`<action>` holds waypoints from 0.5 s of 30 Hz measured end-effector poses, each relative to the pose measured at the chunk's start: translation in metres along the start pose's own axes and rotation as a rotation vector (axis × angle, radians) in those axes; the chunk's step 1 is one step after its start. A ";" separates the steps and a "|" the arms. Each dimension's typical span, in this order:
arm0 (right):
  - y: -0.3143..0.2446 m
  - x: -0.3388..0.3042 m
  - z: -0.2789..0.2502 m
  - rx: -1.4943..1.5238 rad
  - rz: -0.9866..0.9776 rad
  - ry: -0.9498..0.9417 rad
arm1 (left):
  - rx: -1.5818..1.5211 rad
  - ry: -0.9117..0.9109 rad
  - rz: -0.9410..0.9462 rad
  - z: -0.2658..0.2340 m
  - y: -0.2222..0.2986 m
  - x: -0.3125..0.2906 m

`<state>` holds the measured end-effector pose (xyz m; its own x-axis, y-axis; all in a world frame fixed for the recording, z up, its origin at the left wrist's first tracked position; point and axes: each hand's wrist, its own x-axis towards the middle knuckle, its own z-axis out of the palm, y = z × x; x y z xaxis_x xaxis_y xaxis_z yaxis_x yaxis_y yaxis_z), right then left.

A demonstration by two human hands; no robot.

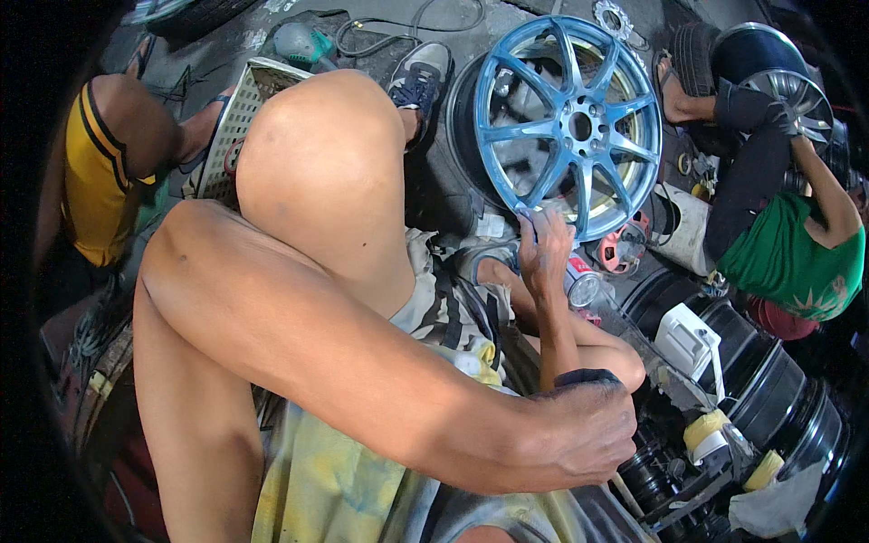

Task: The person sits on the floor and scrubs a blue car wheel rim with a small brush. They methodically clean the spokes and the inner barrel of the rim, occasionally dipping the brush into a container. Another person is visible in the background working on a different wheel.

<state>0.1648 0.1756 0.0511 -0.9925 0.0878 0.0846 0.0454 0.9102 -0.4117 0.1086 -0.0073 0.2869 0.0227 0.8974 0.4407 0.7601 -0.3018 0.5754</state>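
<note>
A blue multi-spoke wheel rim (579,127) stands tilted in front of me, slightly right of centre. My right hand (546,237) reaches up to its lower edge, fingers bent and closed against the lip. A bluish patch shows at the fingertips; whether it is paint or a small pad I cannot tell. Across my body lies my left forearm, ending in my left hand (584,439), which is curled closed near my right knee. Dark cloth-like material (588,377) shows at the top of that fist. Its palm side is hidden.
Behind the blue rim rests another dark wheel (466,136). A perforated crate (222,136) stands beyond my left knee. A can (582,283) and a red reel-like object (625,246) lie below the rim. Black rims (765,398) line the right. Two other people sit nearby, left and right.
</note>
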 end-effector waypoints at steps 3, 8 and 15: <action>-0.005 0.005 -0.001 -0.047 0.053 0.032 | -0.015 0.013 0.098 -0.003 0.003 0.006; -0.006 0.005 0.010 -0.049 0.050 0.038 | -0.160 -0.115 0.038 0.007 0.004 0.011; -0.010 0.024 0.014 -0.074 0.105 0.024 | 0.299 -0.087 0.026 -0.012 0.005 0.012</action>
<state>0.1394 0.1629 0.0449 -0.9789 0.1932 0.0663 0.1584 0.9228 -0.3513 0.1042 -0.0015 0.3036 0.0908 0.9186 0.3846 0.9157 -0.2288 0.3304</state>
